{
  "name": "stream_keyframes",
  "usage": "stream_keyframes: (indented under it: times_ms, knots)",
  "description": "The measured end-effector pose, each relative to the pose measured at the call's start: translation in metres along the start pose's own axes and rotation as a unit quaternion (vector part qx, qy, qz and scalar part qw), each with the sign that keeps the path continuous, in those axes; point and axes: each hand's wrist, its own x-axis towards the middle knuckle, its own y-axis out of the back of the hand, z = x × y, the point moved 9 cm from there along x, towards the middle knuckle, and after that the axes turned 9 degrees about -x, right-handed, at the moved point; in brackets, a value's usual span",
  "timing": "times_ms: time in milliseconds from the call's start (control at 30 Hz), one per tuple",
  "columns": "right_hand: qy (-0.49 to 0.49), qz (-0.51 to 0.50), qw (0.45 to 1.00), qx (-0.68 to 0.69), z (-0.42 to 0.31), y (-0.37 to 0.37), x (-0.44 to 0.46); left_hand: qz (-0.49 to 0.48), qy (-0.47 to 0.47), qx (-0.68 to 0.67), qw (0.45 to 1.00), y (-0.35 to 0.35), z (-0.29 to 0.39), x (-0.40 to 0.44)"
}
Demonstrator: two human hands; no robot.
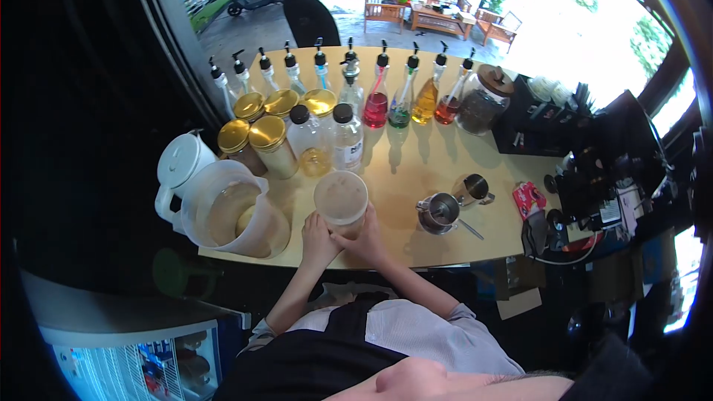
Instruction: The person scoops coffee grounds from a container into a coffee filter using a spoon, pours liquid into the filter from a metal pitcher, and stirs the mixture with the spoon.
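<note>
Currently, the left hand (320, 240) and right hand (365, 240) are partly closed around the lower sides of the round container (341, 197). The container is at the near edge of the table (386, 249), between the large translucent pitcher (269, 234) and the metal cups (439, 212).

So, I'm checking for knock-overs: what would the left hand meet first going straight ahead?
The pale round tub, which the left hand touches. Past it, probably the black-capped labelled bottle, though depth is hard to judge.
</note>
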Motion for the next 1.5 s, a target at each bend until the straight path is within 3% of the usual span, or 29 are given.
stream_keyframes:
  times_ms: [133, 267, 400, 467, 500, 567, 633, 700, 767, 900, 967, 1067, 1200, 1300, 1367, 1400, 1467, 1500]
  knots:
    - [-0.035, 0.023, 0.998, -0.039, 0.009, 0.035, -0.024, -0.084, -0.073, -0.084, 0.990, -0.037, 0.023, 0.005]
    - [-0.061, 0.028, 0.996, -0.062, 0.013, 0.061, -0.047, -0.088, -0.096, -0.094, 0.987, -0.064, 0.033, 0.002]
    - [-0.083, 0.047, 0.993, -0.072, 0.014, 0.080, -0.062, -0.128, -0.060, -0.270, 0.952, -0.071, 0.063, 0.003]
    - [-0.061, 0.057, 0.990, -0.114, 0.008, 0.087, -0.065, -0.141, -0.053, -0.312, 0.938, -0.072, 0.072, 0.008]
    - [-0.064, 0.060, 0.989, -0.116, 0.003, 0.091, -0.065, -0.148, -0.093, -0.260, 0.950, -0.070, 0.080, 0.010]
    - [0.028, 0.181, 0.979, -0.090, -0.026, 0.119, -0.065, -0.156, -0.134, -0.207, 0.957, -0.067, 0.091, 0.013]
    - [0.072, 0.199, 0.968, -0.137, -0.047, 0.137, -0.055, -0.201, -0.048, -0.245, 0.947, -0.074, 0.086, 0.015]
    - [0.116, 0.215, 0.952, -0.184, -0.077, 0.159, -0.036, -0.189, -0.023, -0.315, 0.930, -0.083, 0.082, 0.018]
    - [0.104, 0.122, 0.924, -0.346, -0.103, 0.163, -0.001, -0.176, 0.002, -0.382, 0.907, -0.088, 0.076, 0.020]
    - [0.042, 0.018, 0.929, -0.368, -0.100, 0.147, 0.029, -0.145, -0.068, -0.324, 0.932, -0.077, 0.076, 0.023]
    - [0.067, 0.024, 0.913, -0.402, -0.107, 0.142, 0.034, -0.132, -0.066, -0.293, 0.945, -0.068, 0.067, 0.027]
    - [0.105, 0.017, 0.932, -0.347, -0.110, 0.136, 0.035, -0.219, -0.049, -0.226, 0.948, -0.066, 0.067, 0.026]
    - [0.217, -0.037, 0.918, -0.331, -0.133, 0.132, 0.036, -0.200, -0.038, -0.302, 0.931, -0.053, 0.076, 0.034]
    - [0.194, -0.005, 0.909, -0.370, -0.150, 0.136, 0.040, -0.198, -0.045, -0.284, 0.937, -0.047, 0.082, 0.031]
    - [0.051, -0.152, 0.938, -0.307, -0.114, 0.113, 0.048, -0.201, -0.042, -0.266, 0.942, -0.046, 0.084, 0.029]
    - [0.054, -0.152, 0.938, -0.307, -0.112, 0.113, 0.048, -0.189, -0.040, -0.253, 0.948, -0.045, 0.083, 0.031]
    - [0.243, -0.159, 0.901, -0.323, -0.140, 0.106, 0.037, -0.174, -0.036, -0.239, 0.955, -0.048, 0.070, 0.033]
    - [0.245, -0.161, 0.900, -0.322, -0.144, 0.104, 0.036, -0.201, -0.076, -0.239, 0.947, -0.059, 0.065, 0.032]
